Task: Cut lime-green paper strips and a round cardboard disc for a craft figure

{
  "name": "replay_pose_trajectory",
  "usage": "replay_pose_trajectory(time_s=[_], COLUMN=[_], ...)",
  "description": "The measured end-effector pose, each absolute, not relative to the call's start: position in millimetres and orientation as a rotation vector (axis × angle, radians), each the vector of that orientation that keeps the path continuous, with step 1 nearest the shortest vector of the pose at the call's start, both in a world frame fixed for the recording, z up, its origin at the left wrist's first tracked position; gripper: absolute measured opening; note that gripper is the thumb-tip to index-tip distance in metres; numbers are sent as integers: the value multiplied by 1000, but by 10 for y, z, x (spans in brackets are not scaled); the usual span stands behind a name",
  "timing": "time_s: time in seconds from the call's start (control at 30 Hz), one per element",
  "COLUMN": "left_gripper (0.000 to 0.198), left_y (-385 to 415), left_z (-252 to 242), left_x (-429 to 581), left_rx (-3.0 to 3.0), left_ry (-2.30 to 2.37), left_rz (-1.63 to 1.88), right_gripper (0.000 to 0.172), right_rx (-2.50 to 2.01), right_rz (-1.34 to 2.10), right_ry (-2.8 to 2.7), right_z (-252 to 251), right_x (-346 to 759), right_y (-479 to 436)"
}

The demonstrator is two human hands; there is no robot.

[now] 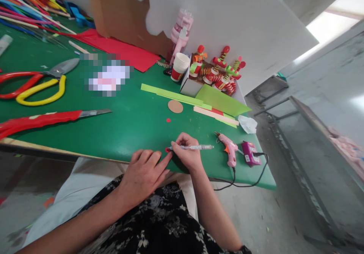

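My right hand (187,153) is closed around a clear-barrelled pen (199,147), its tip resting at a small red paper disc (167,149) near the table's front edge. Flat on the green tabletop lies my left hand (145,166), fingers stretched out, with one fingertip at the edge of that disc. A second small red disc (168,120) lies beyond my hands. Behind it is a brown oval cardboard piece (175,106). Green paper strips (170,94) and a pale strip (214,116) stretch across farther back.
On the right are a pink glue gun (228,148), a purple box (251,153) with a cable, and crumpled white paper (247,124). Paper cups (181,66) stand beside a box of decorated figures (217,70). Leftward lie scissors (42,81), a red-handled knife (54,120) and red sheets (119,53).
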State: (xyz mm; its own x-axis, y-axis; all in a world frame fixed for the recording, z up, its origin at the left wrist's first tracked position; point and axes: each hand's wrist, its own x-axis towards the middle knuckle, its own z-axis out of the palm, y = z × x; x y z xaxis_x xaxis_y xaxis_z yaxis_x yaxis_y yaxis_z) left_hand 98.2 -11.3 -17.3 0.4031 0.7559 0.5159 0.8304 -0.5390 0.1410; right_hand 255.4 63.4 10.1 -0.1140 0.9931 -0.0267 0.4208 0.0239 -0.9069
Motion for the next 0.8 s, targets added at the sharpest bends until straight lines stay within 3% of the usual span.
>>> replay_pose_trajectory(time_s=[0.8], left_gripper=[37], left_y=[-116], left_z=[-194], left_x=[991], left_rx=[-2525], left_ry=[-1477], left_rz=[-772], right_gripper=[22], right_rx=[-1468], right_rz=[997], right_ry=[-1743], right_z=[65], right_x=[2557], right_y=[623])
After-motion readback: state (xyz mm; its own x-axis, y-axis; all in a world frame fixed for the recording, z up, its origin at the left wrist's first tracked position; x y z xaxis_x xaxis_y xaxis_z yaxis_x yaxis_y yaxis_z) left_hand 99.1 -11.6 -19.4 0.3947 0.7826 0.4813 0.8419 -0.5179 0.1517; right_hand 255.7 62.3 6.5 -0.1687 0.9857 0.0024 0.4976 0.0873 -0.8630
